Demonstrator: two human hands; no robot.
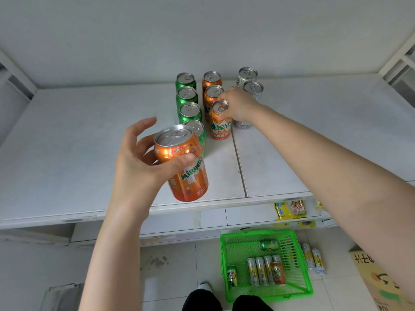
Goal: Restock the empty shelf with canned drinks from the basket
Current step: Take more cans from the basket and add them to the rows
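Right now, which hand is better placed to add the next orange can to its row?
Left. The left hand holds a Mirinda can near the orange row; the right hand grips the row's front can.

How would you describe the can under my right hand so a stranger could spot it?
On the white shelf, an orange row stands between a green row and a silver row. It is the front can of the orange row, nearest the shelf edge, the only one with the right hand gripping its top.

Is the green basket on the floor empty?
Not empty. Several cans lie inside the green basket: slim pale ones, two green, one orange.
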